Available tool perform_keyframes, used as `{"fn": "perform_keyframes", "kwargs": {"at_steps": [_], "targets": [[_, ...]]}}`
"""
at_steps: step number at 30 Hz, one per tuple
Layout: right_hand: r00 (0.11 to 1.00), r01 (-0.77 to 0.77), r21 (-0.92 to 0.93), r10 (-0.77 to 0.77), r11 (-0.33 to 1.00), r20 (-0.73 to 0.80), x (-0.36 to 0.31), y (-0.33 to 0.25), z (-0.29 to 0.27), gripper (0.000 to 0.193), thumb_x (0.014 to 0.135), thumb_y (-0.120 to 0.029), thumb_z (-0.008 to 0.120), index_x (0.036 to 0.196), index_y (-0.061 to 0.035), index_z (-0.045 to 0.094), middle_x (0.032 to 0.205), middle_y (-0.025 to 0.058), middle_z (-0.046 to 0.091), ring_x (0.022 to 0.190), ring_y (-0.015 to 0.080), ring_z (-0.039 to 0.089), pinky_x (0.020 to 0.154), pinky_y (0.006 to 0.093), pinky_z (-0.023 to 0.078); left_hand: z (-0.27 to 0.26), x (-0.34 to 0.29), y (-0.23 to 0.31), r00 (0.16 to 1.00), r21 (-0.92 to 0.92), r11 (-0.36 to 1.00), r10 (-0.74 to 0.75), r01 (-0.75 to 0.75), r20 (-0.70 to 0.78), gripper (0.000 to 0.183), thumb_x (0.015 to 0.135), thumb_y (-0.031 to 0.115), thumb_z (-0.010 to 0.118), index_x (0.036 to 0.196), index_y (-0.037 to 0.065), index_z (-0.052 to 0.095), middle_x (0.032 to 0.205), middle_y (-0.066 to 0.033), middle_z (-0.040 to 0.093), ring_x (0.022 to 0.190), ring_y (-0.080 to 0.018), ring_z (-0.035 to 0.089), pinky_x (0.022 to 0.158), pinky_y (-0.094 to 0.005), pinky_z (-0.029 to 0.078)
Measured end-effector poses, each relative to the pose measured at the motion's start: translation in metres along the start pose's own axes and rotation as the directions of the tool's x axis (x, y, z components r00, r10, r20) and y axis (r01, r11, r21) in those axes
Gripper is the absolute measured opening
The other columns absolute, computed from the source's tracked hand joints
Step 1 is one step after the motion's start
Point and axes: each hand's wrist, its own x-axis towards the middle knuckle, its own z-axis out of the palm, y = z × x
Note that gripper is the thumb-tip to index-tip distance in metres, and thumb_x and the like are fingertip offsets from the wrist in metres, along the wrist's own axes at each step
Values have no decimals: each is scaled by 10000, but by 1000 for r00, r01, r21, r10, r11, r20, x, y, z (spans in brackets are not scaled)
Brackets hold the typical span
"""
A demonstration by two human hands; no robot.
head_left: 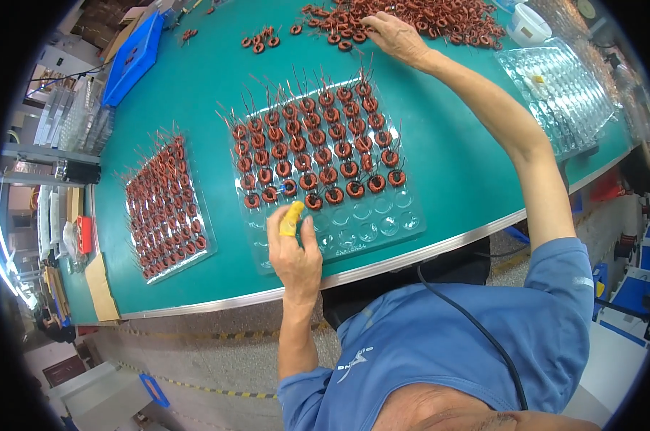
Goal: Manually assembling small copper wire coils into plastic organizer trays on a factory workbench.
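My left hand [296, 251] is over the near edge of a clear plastic tray [339, 248], fingers apart, with a yellow cover [292, 219] around one finger. Rows of copper-wound ring coils [307, 159] stand in this tray, their wire leads pointing up and away. The two nearest rows of round pockets hold no coils, apart from one at the left of the middle. At the far side, my right hand [400, 42] reaches to a large heap of loose coils [432, 18]. Its fingers are stretched out onto the heap's near edge; what lies under the fingertips is hidden.
A second tray filled with coils [168, 208] lies on the left of the green table [217, 269]. Several loose coils [260, 39] lie beyond the middle tray. A blue tray [133, 59] stands at the far left. Stacked clear trays [558, 97] and a white tub [529, 27] stand at the right.
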Motion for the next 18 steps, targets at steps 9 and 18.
{"fn": "perform_keyframes", "kwargs": {"at_steps": [9, 18], "targets": [[992, 122, -16, -122, 992, 18, 59, -8, 33, 390, 890, -297, 602, 1217, -94, 539, 1084, 131, 563, 1040, 288, 547, 888, 404, 468, 11, -6, -5, 983, 148, 972, 185, -183, 3, 216, 796, 32, 669, 996, -33, 617, 1011, -122, 590, 885, -297, 575, 772, -392, 440], [838, 355, -169, -233, 919, 493, 81, 8, 35, 278, 861, -208, 611, 1116, -98, 598, 1067, 115, 534, 1036, 296, 537, 873, 384, 524, 9, -2, -8, 987, 82, 983, 163, -162, -8, 189, 794, 24, 670, 966, -36, 619, 979, -121, 599, 855, -285, 583, 754, -392, 436]]}}
